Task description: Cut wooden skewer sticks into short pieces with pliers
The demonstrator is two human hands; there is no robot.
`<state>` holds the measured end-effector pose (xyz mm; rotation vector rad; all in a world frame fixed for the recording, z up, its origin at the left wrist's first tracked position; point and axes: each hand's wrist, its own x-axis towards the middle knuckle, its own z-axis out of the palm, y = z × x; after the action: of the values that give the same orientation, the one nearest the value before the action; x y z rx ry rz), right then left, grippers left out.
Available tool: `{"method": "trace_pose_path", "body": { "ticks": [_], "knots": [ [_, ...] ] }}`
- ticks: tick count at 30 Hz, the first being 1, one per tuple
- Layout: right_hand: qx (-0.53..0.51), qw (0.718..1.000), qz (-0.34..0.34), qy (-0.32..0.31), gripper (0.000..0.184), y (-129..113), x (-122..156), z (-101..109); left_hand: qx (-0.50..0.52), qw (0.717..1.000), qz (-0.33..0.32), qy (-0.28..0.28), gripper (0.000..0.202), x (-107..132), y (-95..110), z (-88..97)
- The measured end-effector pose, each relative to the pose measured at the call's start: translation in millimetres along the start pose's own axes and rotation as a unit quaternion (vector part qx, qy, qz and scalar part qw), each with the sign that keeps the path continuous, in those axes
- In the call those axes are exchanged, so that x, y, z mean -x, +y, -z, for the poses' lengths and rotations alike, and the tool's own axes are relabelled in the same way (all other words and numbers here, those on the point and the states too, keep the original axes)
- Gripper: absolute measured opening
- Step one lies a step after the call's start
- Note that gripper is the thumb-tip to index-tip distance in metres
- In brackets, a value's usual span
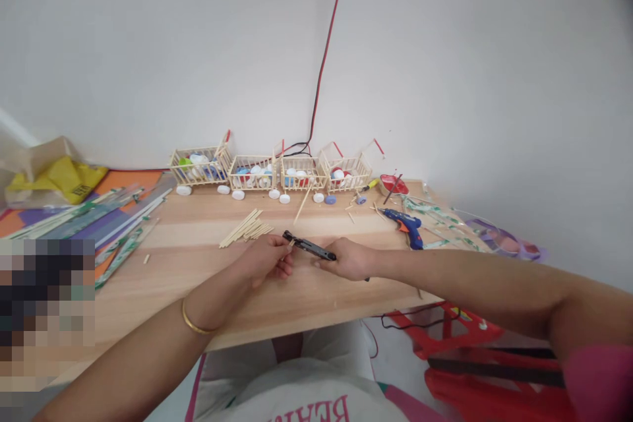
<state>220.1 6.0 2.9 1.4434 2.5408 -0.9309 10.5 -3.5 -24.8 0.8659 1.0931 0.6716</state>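
Note:
Over the middle of the wooden table point(198, 277), my two hands meet. My right hand point(349, 259) is closed round the handle of a black cutter point(307, 246), whose tip points left. My left hand point(270, 258) pinches a short thin wooden stick point(291, 244) and holds it against the cutter's tip. A loose pile of wooden sticks point(246, 227) lies just beyond my left hand.
Several stick-built carts point(270, 173) filled with bottle caps stand in a row against the wall. A blue glue gun point(404, 222) lies at the right, with a red dish point(394, 184) behind it. Coloured paper sheets point(99, 217) lie at the left. A red-black cable point(324, 66) hangs down the wall.

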Motion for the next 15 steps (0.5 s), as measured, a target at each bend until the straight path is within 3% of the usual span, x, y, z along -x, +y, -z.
{"method": "trace_pose_path", "body": {
  "ticks": [4,7,10,15],
  "knots": [
    [-0.008,0.999,-0.031,-0.040,0.041,-0.2,-1.1,6.6,-0.005,1.000,-0.001,0.000,0.023,0.8,-0.1,0.6],
    [0.001,0.999,-0.011,-0.046,0.047,3.3,3.6,17.4,-0.013,1.000,-0.003,-0.027,0.024,3.1,1.2,3.6],
    [0.060,0.998,0.017,-0.005,0.054,15.7,14.6,29.2,-0.008,0.998,-0.003,-0.066,0.025,3.9,2.1,8.9],
    [0.215,0.970,-0.020,0.110,0.074,53.7,29.0,33.1,0.040,0.996,-0.032,-0.079,0.023,2.5,4.1,12.6]
  ]
}}
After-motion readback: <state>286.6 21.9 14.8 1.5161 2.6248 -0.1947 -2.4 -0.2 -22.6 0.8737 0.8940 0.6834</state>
